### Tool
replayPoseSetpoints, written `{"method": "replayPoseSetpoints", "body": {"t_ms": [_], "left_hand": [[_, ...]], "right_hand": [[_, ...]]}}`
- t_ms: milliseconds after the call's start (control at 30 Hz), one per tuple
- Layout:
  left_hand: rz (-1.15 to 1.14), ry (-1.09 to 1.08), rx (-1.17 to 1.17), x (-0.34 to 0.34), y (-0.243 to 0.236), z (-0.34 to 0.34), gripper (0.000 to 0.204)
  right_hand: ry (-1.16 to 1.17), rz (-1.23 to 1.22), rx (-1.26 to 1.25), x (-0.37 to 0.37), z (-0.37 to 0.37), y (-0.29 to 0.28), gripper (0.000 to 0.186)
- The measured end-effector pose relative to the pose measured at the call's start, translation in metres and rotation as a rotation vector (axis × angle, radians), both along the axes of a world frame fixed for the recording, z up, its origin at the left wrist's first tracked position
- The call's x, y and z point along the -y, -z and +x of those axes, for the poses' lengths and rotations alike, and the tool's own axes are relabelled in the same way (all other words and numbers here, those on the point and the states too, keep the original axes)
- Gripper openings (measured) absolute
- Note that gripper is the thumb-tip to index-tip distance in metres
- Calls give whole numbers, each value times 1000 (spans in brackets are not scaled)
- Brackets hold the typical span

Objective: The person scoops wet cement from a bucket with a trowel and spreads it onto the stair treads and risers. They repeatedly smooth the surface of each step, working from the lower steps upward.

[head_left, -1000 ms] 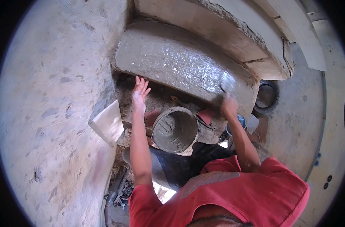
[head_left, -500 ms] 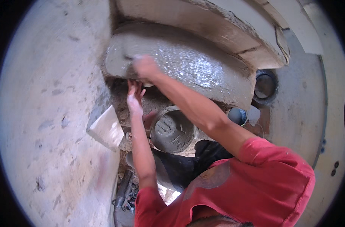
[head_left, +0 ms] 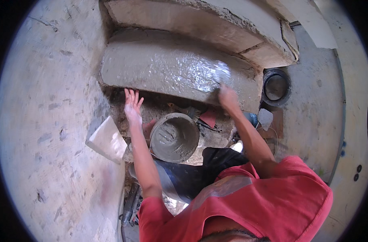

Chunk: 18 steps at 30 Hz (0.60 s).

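Right hand, two o'clock from bucket: fingers closed on flat tool, probably light, stiff; hold six-o'clock end. Left hand, ten o'clock: spread, empty.

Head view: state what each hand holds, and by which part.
Right hand: a blurred tool, gripped by its near end. Left hand: no tool, open at the near edge of the slab.
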<state>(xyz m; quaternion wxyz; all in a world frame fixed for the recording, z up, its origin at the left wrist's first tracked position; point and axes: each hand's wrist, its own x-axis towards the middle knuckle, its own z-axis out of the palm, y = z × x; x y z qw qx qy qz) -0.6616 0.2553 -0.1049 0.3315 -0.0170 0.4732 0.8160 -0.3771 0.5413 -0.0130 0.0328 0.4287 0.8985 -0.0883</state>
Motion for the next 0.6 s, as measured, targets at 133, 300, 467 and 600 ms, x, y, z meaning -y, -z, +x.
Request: {"method": "replayPoseSetpoints", "body": {"t_ms": [133,300,467,600], "left_hand": [[10,-21,-45,11,2,12,75],[-410,-273,-270,80,29,64,70],[-949,-392,-159,159,77,141,63],[-739,-331,122,156,106,207,62]], "right_hand": [[508,-197,-117,-30,120,-2,61],[616,-304,-153,-37,184,-52,56],[285,-144,-726,-27,172,-104,41],[58,-148,-463,-45,146,-84,42]]}}
